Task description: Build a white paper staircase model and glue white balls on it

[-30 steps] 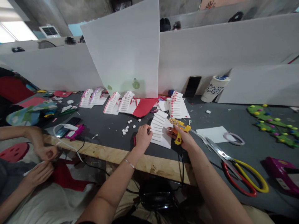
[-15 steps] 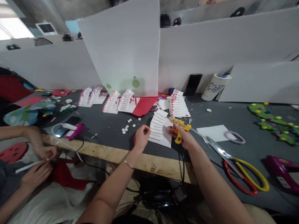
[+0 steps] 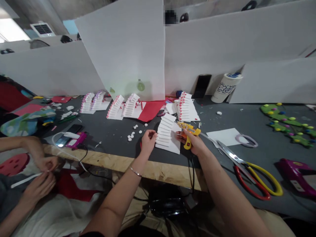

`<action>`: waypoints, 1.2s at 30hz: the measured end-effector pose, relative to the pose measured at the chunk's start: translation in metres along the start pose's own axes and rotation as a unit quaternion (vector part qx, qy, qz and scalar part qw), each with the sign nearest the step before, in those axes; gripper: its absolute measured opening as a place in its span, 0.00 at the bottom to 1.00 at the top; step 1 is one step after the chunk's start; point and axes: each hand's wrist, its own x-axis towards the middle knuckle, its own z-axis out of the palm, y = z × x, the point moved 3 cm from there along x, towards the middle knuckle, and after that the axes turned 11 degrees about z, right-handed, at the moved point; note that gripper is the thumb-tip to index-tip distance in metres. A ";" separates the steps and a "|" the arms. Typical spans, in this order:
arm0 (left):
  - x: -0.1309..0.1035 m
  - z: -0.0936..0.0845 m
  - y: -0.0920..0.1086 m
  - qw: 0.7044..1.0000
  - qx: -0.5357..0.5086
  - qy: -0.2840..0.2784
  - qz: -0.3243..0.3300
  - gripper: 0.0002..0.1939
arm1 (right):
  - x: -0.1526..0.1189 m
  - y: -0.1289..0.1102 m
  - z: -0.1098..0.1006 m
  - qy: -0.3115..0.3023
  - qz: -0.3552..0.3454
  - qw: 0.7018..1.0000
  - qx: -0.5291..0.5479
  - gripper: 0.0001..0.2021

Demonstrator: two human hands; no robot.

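Observation:
In my right hand (image 3: 194,140) is a yellow glue gun (image 3: 189,131), its nozzle pointing left over the white card (image 3: 174,144). On that card stands a small staircase of white strips (image 3: 165,130). My left hand (image 3: 149,142) is at the staircase's left edge, thumb and fingertips pinched together; whatever may be between them is too small to make out. Several small white balls (image 3: 132,134) lie to the left of my left hand. Behind the glue gun, another white staircase with red dots (image 3: 184,108) rests on its own card.
Large scissors (image 3: 237,159), a paper sheet (image 3: 223,136) and a lilac ring (image 3: 247,140) lie right. A cup (image 3: 225,88) and phone (image 3: 202,86) lean against the partition. More staircases (image 3: 116,108) stand back left. Another person's hands (image 3: 44,174) hold a white strip at left.
The camera view has shifted slightly, moving the table items a little left and up. Both hands remain by the staircase, with the glue gun still in my right hand.

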 end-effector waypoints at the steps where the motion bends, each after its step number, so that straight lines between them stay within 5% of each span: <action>1: 0.000 0.000 -0.001 1.000 -0.003 -0.001 -0.001 0.05 | 0.000 0.000 0.000 0.001 0.001 1.000 0.000 0.15; 36: -0.005 0.003 0.014 0.993 0.100 -0.028 0.057 0.09 | -0.002 -0.002 -0.002 0.013 -0.002 1.000 0.014 0.13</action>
